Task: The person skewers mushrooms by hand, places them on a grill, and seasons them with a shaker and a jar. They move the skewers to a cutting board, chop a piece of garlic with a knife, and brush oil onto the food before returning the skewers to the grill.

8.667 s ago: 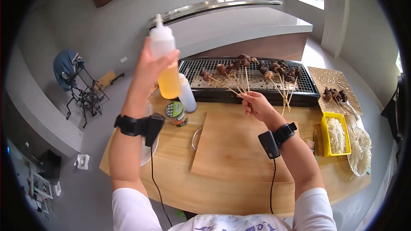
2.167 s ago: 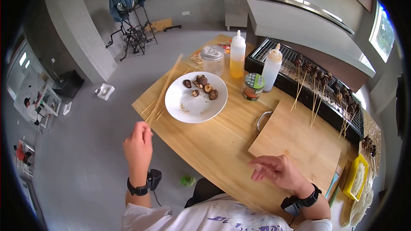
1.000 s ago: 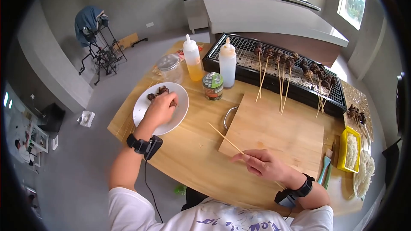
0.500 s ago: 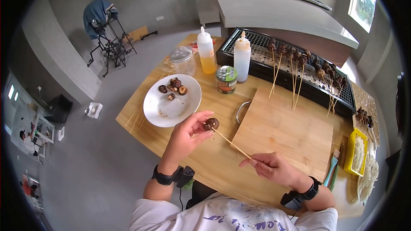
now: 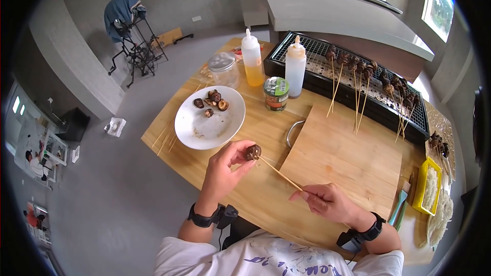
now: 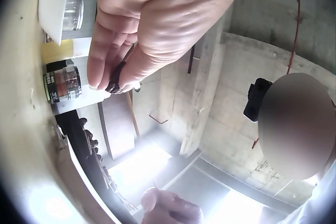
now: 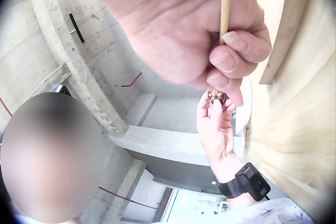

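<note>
A dark brown mushroom is pinched between the thumb and fingers of my left hand, over the table near the white plate. My right hand grips a thin wooden skewer whose far end meets the mushroom; whether its tip is inside cannot be told. In the right wrist view the skewer passes through curled fingers, with the mushroom beyond. The left wrist view shows the mushroom at the left fingertips. Several more mushrooms lie on the white plate.
Two squeeze bottles, a glass jar and a green-lidded jar stand behind. A cutting board lies by my right hand. Skewers rest on the grill. A yellow basket and brush are at right.
The left hand has gone from the plate, taking a mushroom, to the tip of the skewer in my right hand. Over the last half second both hands have barely moved.
</note>
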A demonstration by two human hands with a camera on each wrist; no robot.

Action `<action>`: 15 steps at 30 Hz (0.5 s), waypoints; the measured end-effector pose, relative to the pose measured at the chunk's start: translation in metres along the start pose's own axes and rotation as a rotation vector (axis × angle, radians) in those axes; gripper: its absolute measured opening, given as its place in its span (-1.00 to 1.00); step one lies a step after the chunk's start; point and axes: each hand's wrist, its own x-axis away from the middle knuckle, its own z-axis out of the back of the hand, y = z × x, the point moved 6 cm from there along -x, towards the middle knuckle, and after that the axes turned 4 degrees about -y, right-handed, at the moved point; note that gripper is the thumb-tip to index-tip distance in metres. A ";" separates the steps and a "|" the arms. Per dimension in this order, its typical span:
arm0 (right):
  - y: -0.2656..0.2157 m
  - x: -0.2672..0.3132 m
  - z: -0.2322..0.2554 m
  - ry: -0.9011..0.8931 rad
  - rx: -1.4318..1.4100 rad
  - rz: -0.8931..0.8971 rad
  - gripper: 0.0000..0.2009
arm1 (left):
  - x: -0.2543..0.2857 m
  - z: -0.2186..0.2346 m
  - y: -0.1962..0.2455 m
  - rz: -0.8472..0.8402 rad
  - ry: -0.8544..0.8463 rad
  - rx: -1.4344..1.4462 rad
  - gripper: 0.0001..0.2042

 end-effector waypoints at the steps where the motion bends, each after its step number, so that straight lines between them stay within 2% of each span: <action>1: 0.001 0.000 0.000 0.005 0.001 0.009 -0.78 | 0.001 0.000 -0.001 0.005 0.015 0.011 -0.68; 15: -0.003 0.002 0.000 0.060 0.071 0.075 -0.83 | 0.006 -0.002 0.006 -0.076 0.034 -0.143 -0.67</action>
